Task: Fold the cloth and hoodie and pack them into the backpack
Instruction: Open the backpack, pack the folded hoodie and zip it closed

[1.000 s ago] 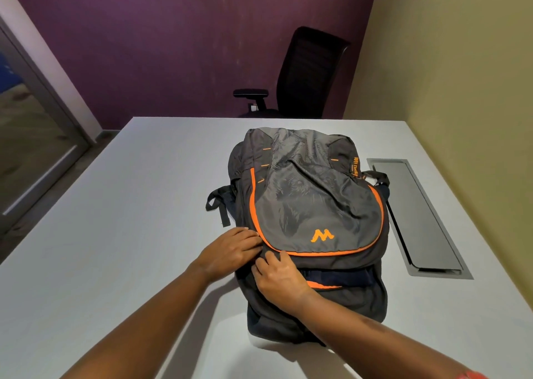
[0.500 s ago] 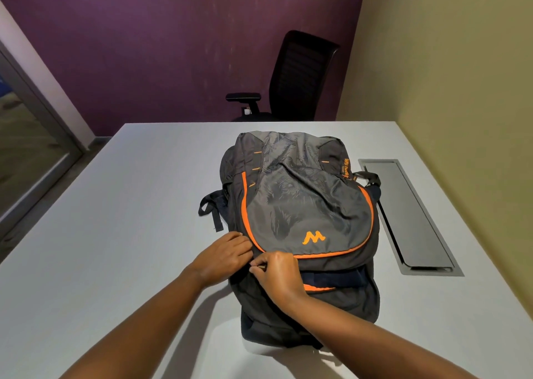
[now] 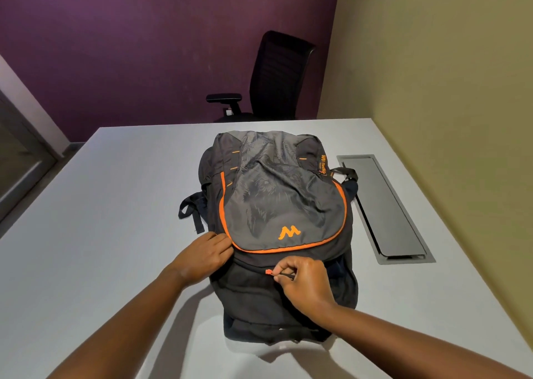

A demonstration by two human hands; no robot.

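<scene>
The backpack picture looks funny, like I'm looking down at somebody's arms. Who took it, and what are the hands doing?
The picture comes from a camera worn on a person's head, so you see what they see: their own two arms reaching forward. There is no robot here, just bare hands. On the white table lies a grey and black backpack with orange trim. The right hand pinches a zipper pull with an orange tip, near the bag's closest end. The left hand rests on the bag's left side by the orange edge, likely to steady it. A dark cover plate is set in the table to the right, and a black office chair stands behind. No cloth or hoodie shows.
</scene>
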